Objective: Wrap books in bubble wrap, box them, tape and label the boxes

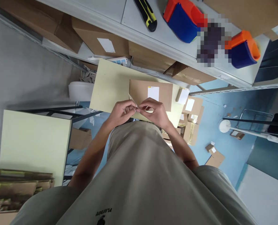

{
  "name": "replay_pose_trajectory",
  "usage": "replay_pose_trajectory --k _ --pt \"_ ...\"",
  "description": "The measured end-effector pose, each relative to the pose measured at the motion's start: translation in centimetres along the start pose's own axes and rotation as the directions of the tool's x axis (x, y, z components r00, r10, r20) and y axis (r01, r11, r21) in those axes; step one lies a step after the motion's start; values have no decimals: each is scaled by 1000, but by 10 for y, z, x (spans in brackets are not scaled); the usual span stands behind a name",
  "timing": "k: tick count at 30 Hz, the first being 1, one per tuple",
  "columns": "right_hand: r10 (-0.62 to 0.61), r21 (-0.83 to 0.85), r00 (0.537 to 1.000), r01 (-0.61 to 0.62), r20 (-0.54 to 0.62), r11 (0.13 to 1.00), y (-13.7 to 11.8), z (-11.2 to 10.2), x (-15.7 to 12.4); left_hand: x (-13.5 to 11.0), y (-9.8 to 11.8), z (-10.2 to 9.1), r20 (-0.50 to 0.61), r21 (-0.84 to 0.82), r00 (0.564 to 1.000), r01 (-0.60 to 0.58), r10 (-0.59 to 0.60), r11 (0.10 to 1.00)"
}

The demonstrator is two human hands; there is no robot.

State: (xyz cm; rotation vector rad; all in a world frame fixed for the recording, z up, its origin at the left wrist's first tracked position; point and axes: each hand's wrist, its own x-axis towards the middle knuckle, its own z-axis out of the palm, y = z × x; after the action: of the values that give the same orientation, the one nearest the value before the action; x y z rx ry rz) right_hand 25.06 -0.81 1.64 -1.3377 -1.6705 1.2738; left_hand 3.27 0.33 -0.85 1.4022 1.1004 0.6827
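Note:
My left hand (123, 112) and my right hand (154, 112) meet in front of my chest, over the near edge of a pale yellow table (108, 86). Both pinch a small thin white strip (133, 100), likely paper or a label backing, between their fingertips. Just beyond the hands a flat brown cardboard package (162, 92) with a white label (153, 93) lies on the table.
A grey shelf (139, 22) above holds a yellow-black utility knife (146, 14) and two orange-blue tape dispensers (183, 18). Cardboard boxes (101, 40) sit on a lower shelf. Labelled boxes (192, 109) lie on the blue floor. A second yellow table (33, 142) and flattened cardboard (14, 187) are at left.

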Motion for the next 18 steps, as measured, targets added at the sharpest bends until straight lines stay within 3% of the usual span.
replay_pose_trajectory --k 6,10,12,14,16,18 --pt "30 21 999 -29 -16 999 0 26 15 -4 -13 -17 0 129 998 -67 68 989" --pt "150 75 982 -141 -119 987 6 41 18 0 -52 -50 -93 215 995 -7 28 977" --pt "236 157 949 -205 -208 966 11 45 17 3 -83 -81 -174 210 983 99 -62 973" --pt "312 254 905 -242 -288 936 14 46 14 8 -115 -120 -256 159 942 264 -218 951" --pt "364 339 864 -247 -347 908 14 46 10 14 -143 -167 -378 113 861 406 -339 907" --pt "395 388 838 -244 -378 889 8 47 5 24 -162 -218 -550 52 754 460 -359 886"
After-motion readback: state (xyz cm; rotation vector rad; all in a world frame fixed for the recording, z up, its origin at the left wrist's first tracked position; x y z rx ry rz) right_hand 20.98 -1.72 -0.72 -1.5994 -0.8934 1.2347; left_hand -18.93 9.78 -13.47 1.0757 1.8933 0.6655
